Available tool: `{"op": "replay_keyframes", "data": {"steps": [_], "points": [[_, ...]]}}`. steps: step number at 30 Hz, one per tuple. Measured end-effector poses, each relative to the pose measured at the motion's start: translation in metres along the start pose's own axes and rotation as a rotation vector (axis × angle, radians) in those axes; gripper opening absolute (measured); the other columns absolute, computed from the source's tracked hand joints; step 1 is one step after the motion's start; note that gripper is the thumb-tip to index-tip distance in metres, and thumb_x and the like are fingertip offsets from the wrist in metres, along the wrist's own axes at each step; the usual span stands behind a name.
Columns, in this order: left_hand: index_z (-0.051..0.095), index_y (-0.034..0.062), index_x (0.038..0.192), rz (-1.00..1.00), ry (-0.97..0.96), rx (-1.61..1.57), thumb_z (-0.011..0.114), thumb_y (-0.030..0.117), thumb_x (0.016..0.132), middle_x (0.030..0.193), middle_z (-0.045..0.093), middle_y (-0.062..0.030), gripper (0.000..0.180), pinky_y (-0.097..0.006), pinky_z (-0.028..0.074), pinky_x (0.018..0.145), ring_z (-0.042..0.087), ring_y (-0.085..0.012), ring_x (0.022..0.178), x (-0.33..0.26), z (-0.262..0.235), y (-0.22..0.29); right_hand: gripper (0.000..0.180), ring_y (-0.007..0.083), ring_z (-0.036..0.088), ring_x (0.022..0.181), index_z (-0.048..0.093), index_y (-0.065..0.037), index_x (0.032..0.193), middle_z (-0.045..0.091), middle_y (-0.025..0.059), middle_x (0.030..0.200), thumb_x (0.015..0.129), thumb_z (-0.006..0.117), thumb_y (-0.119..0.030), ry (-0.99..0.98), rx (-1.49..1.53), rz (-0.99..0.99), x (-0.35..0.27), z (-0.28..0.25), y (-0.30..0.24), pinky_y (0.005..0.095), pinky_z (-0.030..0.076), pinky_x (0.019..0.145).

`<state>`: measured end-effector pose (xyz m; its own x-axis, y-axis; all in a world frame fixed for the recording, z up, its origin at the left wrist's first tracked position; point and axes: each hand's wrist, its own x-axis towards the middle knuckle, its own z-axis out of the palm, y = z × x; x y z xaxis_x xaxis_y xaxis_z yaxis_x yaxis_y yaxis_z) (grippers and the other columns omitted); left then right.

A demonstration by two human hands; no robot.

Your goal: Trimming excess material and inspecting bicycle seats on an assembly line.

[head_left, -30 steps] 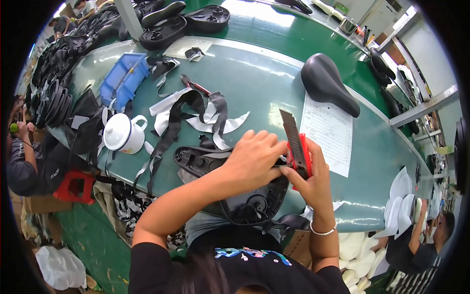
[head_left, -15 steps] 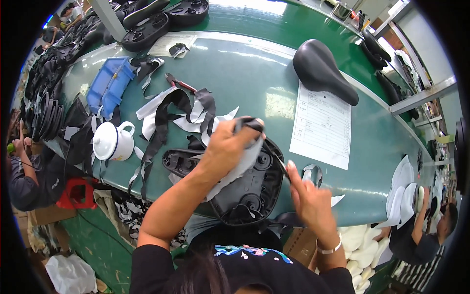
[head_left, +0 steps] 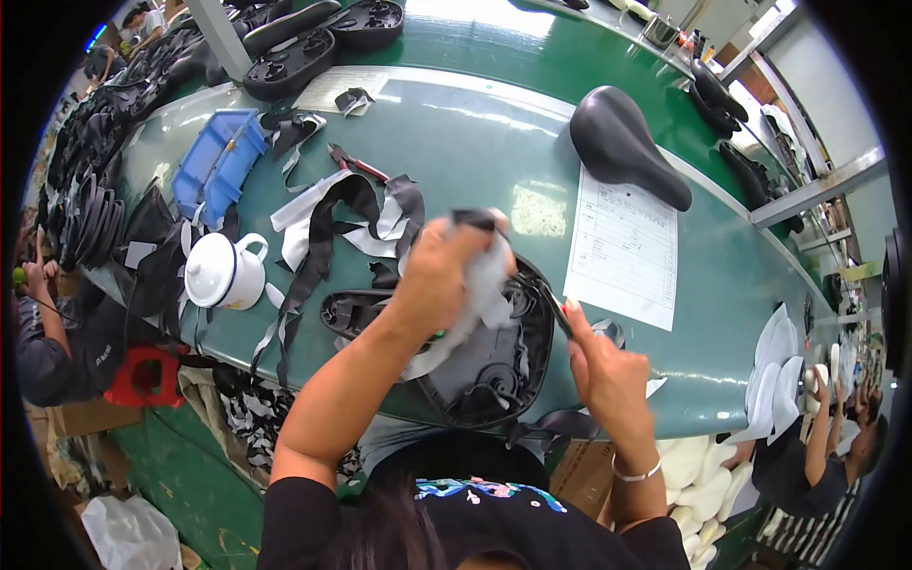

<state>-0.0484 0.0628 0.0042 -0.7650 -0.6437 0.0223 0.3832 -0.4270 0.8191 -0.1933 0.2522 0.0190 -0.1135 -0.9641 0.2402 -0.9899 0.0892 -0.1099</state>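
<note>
A black saddle shell (head_left: 494,375) lies underside up at the near edge of the green table (head_left: 475,142). My left hand (head_left: 442,275) is closed on a flap of white-grey cover material (head_left: 489,285) with a black piece at its top, holding it above the shell. My right hand (head_left: 608,375) is at the shell's right rim and grips a thin dark tool (head_left: 556,309) whose tip points at the edge of the cover. Black trimmed strips (head_left: 328,223) lie left of the shell.
A finished black saddle (head_left: 627,142) and a printed sheet (head_left: 622,247) lie at the right. At the left are a white mug (head_left: 223,271), a blue bin (head_left: 218,161) and red-handled pliers (head_left: 356,163). More saddle shells (head_left: 304,47) sit at the back. Other people work at the left (head_left: 38,323) and right (head_left: 826,427).
My hands, together over the shell a second ago, have parted. The left hand has lifted the white cover flap upward; the right hand has dropped to the shell's right rim with the tool.
</note>
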Motion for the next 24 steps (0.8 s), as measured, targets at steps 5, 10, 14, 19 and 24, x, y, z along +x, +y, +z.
{"op": "replay_keyframes", "data": {"steps": [5,10,14,19,24], "points": [[0.052,0.0111,0.089,0.198,-0.017,-0.417,0.042,0.039,0.096,0.062,0.039,-0.0019,0.030,-0.026,0.034,0.052,0.038,-0.0139,0.055,-0.009,-0.006,-0.001,0.055,0.0283,0.051,0.046,0.045,-0.011,0.136,0.056,0.0090,0.063,0.083,0.059,-0.007,-0.054,0.162,0.191,-0.018,-0.011,-0.025,0.0373,0.040,0.044],[0.062,0.0027,0.078,-0.058,0.059,-0.152,0.057,0.010,0.085,0.070,0.060,-0.0018,0.012,-0.020,0.045,0.053,0.055,-0.0070,0.059,0.004,-0.001,0.004,0.054,0.0235,0.050,0.043,0.049,-0.016,0.134,0.055,0.0062,0.058,0.082,0.061,-0.010,0.114,0.241,0.133,-0.004,-0.004,0.000,0.0357,0.038,0.042],[0.061,0.0020,0.080,-0.133,0.075,-0.184,0.056,0.010,0.085,0.068,0.059,-0.0029,0.011,-0.021,0.046,0.053,0.056,-0.0101,0.057,0.006,0.004,0.000,0.057,0.0226,0.048,0.041,0.047,-0.019,0.136,0.050,0.0037,0.055,0.081,0.063,-0.013,0.060,0.040,-0.027,0.017,0.007,0.011,0.0354,0.038,0.041],[0.060,0.0094,0.092,0.203,0.333,-0.572,0.054,0.027,0.088,0.080,0.056,-0.0043,0.019,-0.029,0.045,0.058,0.054,-0.0171,0.060,0.001,0.000,0.010,0.056,0.0255,0.051,0.044,0.046,-0.017,0.136,0.052,0.0065,0.057,0.083,0.061,-0.012,-0.080,-0.042,0.099,-0.006,-0.001,-0.014,0.0364,0.039,0.043],[0.052,0.0108,0.090,0.251,-0.197,-0.479,0.052,0.021,0.091,0.073,0.052,0.0018,0.010,-0.024,0.035,0.050,0.041,-0.0117,0.050,0.001,-0.025,0.008,0.050,0.0287,0.054,0.044,0.045,-0.014,0.135,0.054,0.0101,0.053,0.087,0.056,-0.017,-0.113,0.112,0.219,0.000,-0.010,-0.022,0.0410,0.040,0.042]]}}
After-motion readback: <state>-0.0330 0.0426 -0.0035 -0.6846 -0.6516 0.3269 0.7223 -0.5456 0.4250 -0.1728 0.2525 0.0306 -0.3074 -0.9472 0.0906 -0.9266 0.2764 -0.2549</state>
